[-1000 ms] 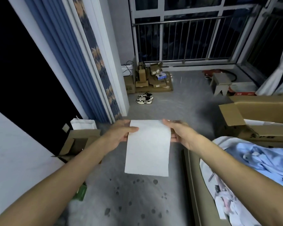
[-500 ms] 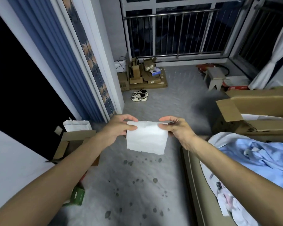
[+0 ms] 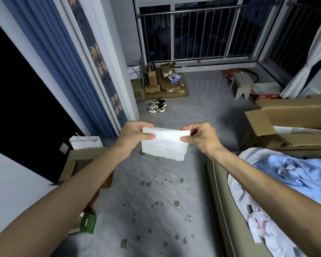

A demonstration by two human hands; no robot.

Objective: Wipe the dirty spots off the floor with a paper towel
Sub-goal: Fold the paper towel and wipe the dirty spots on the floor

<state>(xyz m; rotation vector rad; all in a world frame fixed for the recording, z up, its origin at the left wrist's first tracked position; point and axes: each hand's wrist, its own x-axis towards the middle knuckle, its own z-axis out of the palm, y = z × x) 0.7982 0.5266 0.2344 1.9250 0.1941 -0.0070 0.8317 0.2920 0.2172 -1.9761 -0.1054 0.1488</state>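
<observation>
Closest to the feet, the grey floor (image 3: 165,225) is speckled with dark spots (image 3: 176,203), scattered from the bottom of the view up to just beneath the hands; a small green box (image 3: 88,222) lies at the left edge of that patch, and on the right a heap of pale blue clothing (image 3: 295,175) lies piled.

Both bare arms reach forward over the spots; the left hand (image 3: 135,136) pinches the upper left corner of the paper towel (image 3: 165,143) between thumb and curled fingers, and the right hand (image 3: 202,138) pinches the upper right corner the same way; the white sheet hangs between them in the air, clear of the floor, its lower edge loose.

Left of the arms stand an open cardboard box (image 3: 82,158) and a white paper bag (image 3: 85,141) beside the blue curtain (image 3: 54,62); right of them sits a large carton (image 3: 295,115) with its flap up.

Further off, a pair of sneakers (image 3: 157,106) lies on the floor; behind it is a pile of flattened boxes (image 3: 165,84) against the wall; a small stool (image 3: 243,85) stands to the right; a metal railing (image 3: 193,34) closes the far end.
</observation>
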